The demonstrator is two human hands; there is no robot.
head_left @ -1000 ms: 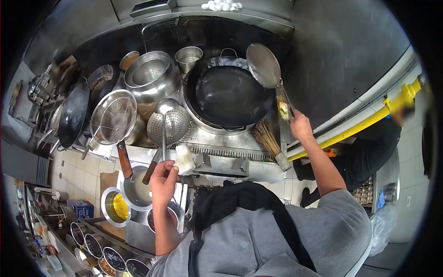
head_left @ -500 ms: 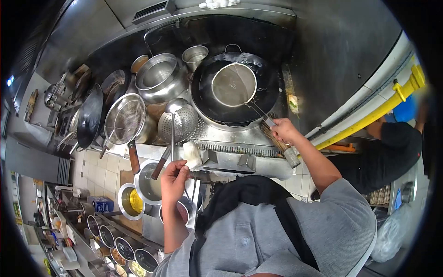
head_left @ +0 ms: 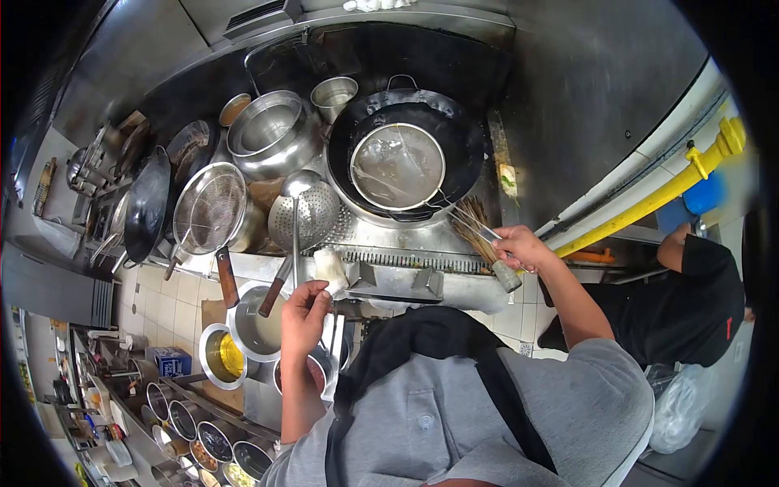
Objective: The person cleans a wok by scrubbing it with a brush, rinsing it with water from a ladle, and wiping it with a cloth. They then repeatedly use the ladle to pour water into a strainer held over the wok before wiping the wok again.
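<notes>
Centrally, right hand [head_left: 519, 246] gripping handle of strainer [head_left: 398, 166] resting inside wok [head_left: 410, 150], brush [head_left: 480, 239] just beside it, left hand [head_left: 306, 312] pinching white cloth [head_left: 329, 268] at stove edge, ladle [head_left: 302, 213] nearby.

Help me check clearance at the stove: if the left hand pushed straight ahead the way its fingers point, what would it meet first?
Probably the white cloth on the stove's front ledge: the left hand already reaches its lower edge. Depth is unclear.
</notes>
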